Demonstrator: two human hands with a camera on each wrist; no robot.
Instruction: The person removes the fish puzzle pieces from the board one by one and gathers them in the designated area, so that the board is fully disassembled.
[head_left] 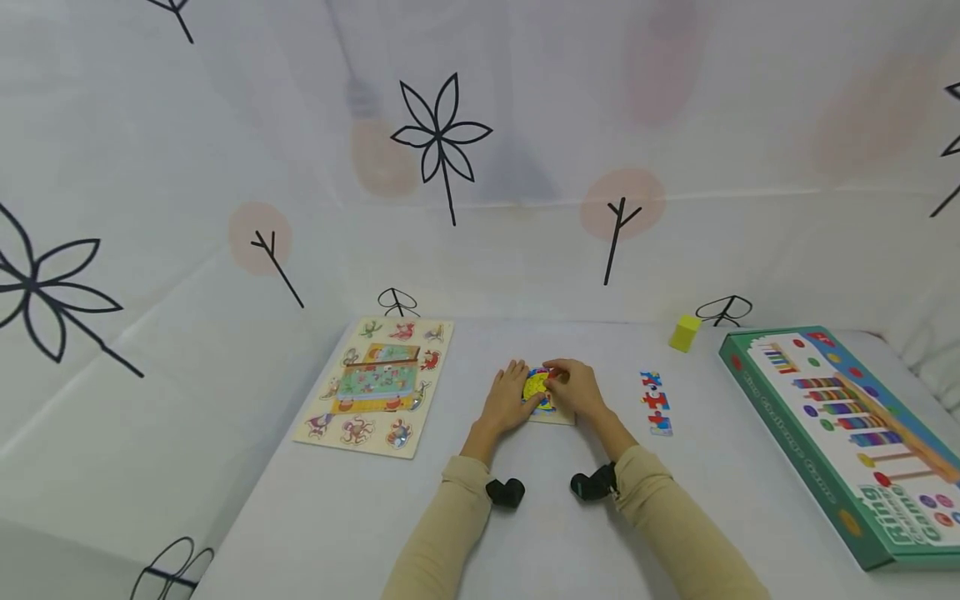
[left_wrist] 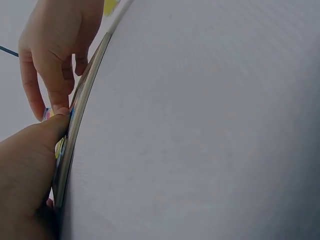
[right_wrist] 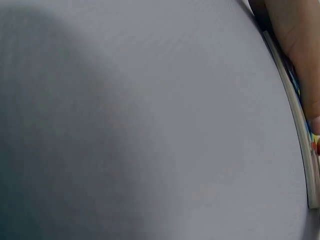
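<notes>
Two hands were at work over one small wooden jigsaw puzzle [head_left: 556, 419], mostly yellow and blue on top, lying flat on the white-covered bench [head_left: 547, 542]. Between the thumb and fingers of the right hand [head_left: 579, 389] was one jigsaw piece [left_wrist: 48, 114], mostly hidden by the grip; it sat at the puzzle's far right part, on or just above the board, though which of the two could not be told. So the right grip was pinching, while the left grip was released: the left hand [head_left: 507, 402] lay along the puzzle's left side with its fingers extended and its thumb reaching across the top, the thumb tip close to the right fingertips.

What looked like three loose jigsaw pieces [head_left: 656, 401], red, blue and white, lay in a short column to the right of the right hand, well apart from it. One yellow block [head_left: 685, 333] stood farther back on that side, and one green-edged Ring Challenge Game box [head_left: 862, 433] lay at the far right. To the left of both hands lay one larger wooden board [head_left: 378, 387], with ten small figures around a central picture. Two black wrist cameras [head_left: 506, 493] were worn at the cuffs of two beige sleeves [head_left: 442, 525].
</notes>
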